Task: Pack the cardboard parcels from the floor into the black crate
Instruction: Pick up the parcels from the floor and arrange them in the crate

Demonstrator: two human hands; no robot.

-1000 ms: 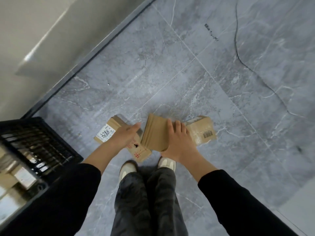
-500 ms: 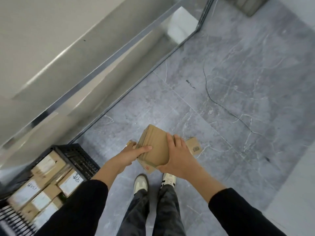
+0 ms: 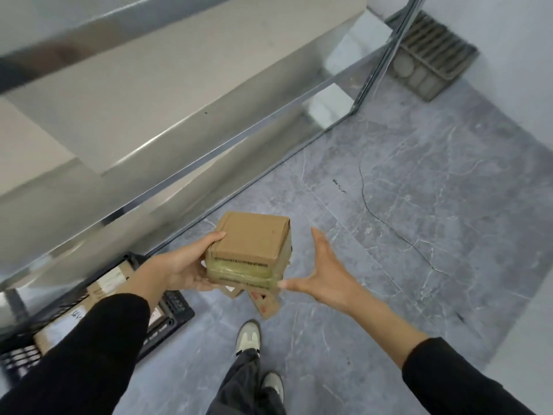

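Hands | left hand (image 3: 182, 268) fingers clamped round stacked cardboard parcels (image 3: 254, 244) | right hand (image 3: 323, 274) beside them, fingers spread apart

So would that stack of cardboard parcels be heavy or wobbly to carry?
Probably light: the left hand alone holds the stack of parcels, with the right hand open beside it. Likely stiff: its edges look crisp. It may slide apart: the bottom parcel juts out skewed.
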